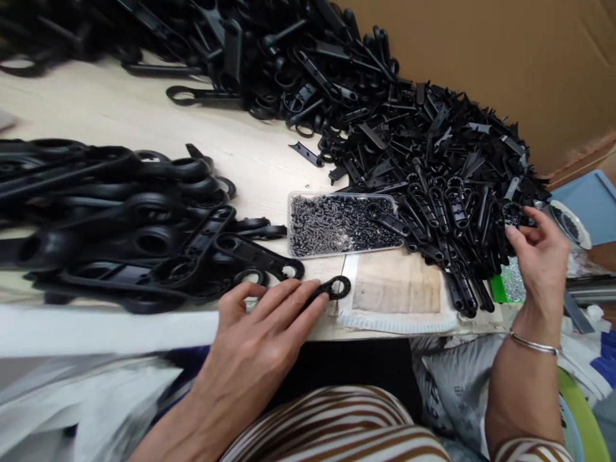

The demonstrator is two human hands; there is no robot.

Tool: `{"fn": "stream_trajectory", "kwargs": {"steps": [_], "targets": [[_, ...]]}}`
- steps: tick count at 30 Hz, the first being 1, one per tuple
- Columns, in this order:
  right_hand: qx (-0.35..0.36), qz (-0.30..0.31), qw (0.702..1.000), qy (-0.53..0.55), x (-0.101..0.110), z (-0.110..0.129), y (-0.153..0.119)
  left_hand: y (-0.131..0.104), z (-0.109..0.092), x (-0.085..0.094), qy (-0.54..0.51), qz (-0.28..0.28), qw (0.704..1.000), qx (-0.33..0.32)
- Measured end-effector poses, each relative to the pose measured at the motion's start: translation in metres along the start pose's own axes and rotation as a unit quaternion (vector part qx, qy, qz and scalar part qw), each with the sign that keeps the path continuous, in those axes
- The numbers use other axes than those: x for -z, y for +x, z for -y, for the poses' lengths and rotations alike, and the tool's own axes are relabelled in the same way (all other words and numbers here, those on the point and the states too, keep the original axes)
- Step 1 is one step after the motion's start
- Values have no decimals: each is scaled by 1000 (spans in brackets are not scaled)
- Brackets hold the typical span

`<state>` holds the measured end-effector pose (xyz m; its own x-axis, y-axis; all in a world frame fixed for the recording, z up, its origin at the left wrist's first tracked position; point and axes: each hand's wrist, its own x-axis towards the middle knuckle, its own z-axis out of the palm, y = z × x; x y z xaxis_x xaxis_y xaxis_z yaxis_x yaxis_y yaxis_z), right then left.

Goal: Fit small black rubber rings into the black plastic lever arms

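Note:
My left hand [272, 327] is at the table's front edge, palm down, its fingers closed on a black ringed part [341, 287] whose ring end sticks out to the right. Over at the right pile, my right hand [541, 247] pinches a black part [513, 213] between thumb and forefinger. Between the hands, a clear tray [344, 224] holds many small dark screws. In front of it a tan pad [397, 282] lies on a white cloth. Small black arms [459, 212] are heaped to the right of the tray.
Large black ringed parts [154, 240] are piled at the left. A long heap of black parts [337, 83] runs along the back beside a cardboard wall [505, 58]. A green tray [507, 285] and a blue panel [587, 205] are at the right.

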<state>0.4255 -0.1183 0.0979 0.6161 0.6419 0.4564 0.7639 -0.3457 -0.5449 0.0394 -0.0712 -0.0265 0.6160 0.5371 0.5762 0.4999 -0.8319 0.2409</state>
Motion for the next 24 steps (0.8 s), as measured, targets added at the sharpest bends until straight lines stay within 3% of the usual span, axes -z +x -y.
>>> {"fn": "stream_trajectory", "kwargs": {"steps": [4, 8, 14, 19, 22, 24], "targets": [[-32, 66, 996, 53, 21, -2, -30, 0, -7, -3, -15, -10, 1000, 23], [-2, 159, 985, -66, 25, -8, -62, 6, -11, -7, -44, -1, 999, 10], [115, 146, 952, -243, -3, -10, -81, 26, -24, -14, -109, -10, 994, 15], [151, 98, 935, -306, 5, -6, -87, 28, -30, -15, -157, -21, 984, 77], [146, 97, 945, -276, 8, 10, -94, 26, -30, -17, -165, -30, 980, 106], [150, 113, 962, -200, 1, 24, -102, 25, -30, -18, -171, -42, 978, 110]]}}
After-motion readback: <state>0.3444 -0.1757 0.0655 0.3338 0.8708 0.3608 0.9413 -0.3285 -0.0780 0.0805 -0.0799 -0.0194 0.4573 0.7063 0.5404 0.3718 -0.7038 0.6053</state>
